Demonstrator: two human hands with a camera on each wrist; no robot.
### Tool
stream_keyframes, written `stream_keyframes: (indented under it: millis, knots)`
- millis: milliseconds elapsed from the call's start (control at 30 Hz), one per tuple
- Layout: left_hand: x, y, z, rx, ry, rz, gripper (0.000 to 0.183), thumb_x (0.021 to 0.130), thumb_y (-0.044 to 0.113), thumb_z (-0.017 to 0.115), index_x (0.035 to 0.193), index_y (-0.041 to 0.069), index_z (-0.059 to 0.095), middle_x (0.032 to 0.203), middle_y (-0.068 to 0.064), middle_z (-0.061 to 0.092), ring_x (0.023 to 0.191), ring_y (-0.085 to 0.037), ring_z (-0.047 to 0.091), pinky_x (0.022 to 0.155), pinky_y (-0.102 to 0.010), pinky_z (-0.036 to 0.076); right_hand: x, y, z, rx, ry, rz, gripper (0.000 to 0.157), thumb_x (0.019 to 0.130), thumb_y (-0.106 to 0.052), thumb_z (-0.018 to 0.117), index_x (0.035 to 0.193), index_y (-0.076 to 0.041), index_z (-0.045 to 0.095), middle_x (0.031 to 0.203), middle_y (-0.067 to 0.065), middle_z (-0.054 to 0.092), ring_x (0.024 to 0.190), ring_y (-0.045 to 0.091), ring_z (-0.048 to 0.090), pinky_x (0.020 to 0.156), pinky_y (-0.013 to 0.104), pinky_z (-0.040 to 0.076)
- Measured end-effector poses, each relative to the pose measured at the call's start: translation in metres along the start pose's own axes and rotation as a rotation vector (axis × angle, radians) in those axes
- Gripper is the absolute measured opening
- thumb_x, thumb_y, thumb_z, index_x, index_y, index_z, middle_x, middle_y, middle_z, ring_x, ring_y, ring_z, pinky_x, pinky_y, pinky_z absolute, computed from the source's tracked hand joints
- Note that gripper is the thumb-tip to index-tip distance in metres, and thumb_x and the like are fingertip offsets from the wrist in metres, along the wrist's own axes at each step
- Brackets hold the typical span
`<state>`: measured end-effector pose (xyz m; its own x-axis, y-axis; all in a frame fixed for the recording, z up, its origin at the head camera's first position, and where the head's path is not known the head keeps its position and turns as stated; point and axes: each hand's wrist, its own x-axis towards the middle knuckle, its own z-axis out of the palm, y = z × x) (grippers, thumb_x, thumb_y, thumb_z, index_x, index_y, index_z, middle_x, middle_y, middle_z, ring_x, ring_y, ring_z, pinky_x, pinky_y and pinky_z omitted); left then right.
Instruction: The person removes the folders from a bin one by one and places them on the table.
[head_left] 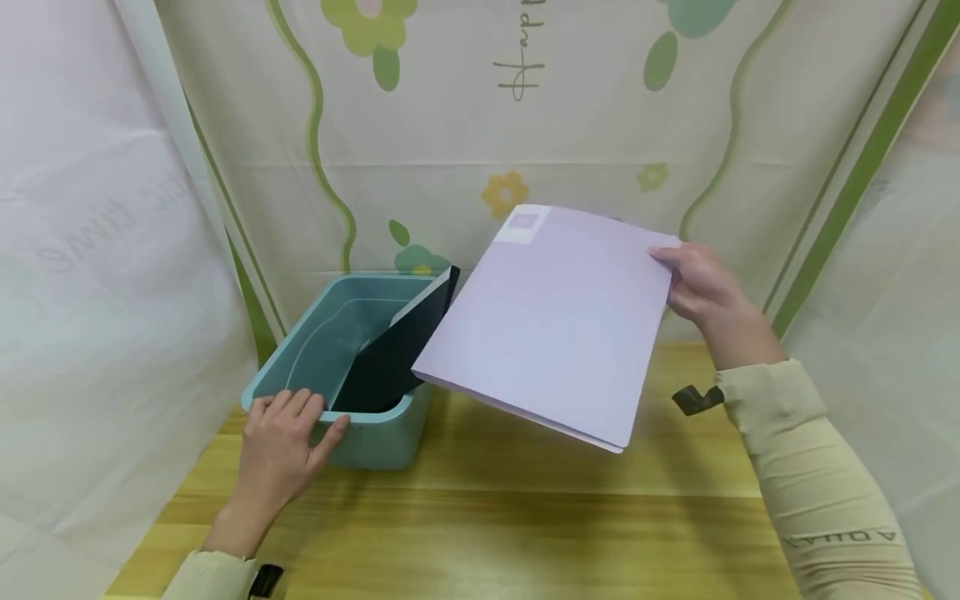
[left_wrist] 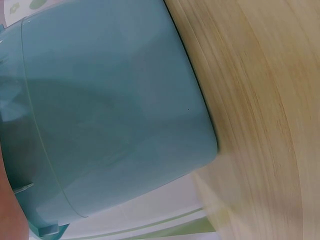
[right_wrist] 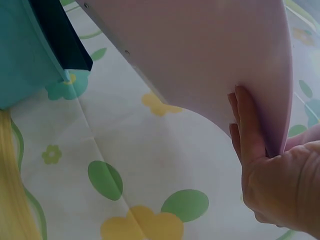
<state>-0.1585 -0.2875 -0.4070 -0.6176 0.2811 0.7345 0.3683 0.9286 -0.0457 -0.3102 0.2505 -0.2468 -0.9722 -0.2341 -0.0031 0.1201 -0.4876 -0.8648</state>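
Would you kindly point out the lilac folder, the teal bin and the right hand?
Lilac folder (head_left: 551, 325), head view: middle of its cover.
Teal bin (left_wrist: 115, 110), left wrist view: its outer wall.
Right hand (head_left: 701, 283), head view: back of the hand.

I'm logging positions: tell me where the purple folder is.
In the head view, the purple folder is slightly right of centre, held above the table by the right hand, right of the blue bin.

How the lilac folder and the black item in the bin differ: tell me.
Colour: the lilac folder is pale, the black item dark. Support: the right hand holds the lilac folder aloft, while the black item leans in the blue bin, jutting above its rim. Both are flat and thin.
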Motion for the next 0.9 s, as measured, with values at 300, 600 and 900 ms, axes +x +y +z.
stream_keyframes:
  millis: [300, 600, 900]
  knots:
    - [0.001, -0.001, 0.001, -0.002, -0.001, -0.001, 0.064, 0.104, 0.063, 0.032, 0.083, 0.008, 0.055, 0.079, -0.009, 0.057, 0.074, -0.031, 0.050, 0.077, -0.056, 0.041, -0.002, -0.001, -0.005, -0.067, -0.055, 0.029, 0.015, 0.105, 0.002, 0.047, 0.119, 0.002, 0.054, 0.112, 0.011, 0.068, 0.100, 0.021, 0.072, 0.088, 0.033, 0.058]
    - [0.001, 0.000, 0.002, -0.002, 0.002, -0.001, 0.063, 0.104, 0.063, 0.032, 0.083, 0.008, 0.055, 0.078, -0.008, 0.056, 0.073, -0.031, 0.050, 0.077, -0.055, 0.041, -0.002, 0.004, -0.015, -0.120, -0.048, 0.077, 0.023, 0.106, -0.001, 0.047, 0.128, 0.002, 0.043, 0.116, 0.009, 0.065, 0.104, 0.020, 0.071, 0.093, 0.033, 0.056]
    - [0.000, -0.001, 0.001, 0.001, 0.002, -0.003, 0.064, 0.104, 0.064, 0.032, 0.083, 0.008, 0.055, 0.078, -0.008, 0.056, 0.073, -0.031, 0.050, 0.077, -0.056, 0.041, 0.003, 0.019, -0.020, -0.075, -0.082, 0.087, 0.015, 0.105, 0.004, 0.046, 0.115, 0.003, 0.057, 0.112, 0.011, 0.067, 0.101, 0.021, 0.071, 0.089, 0.033, 0.057]
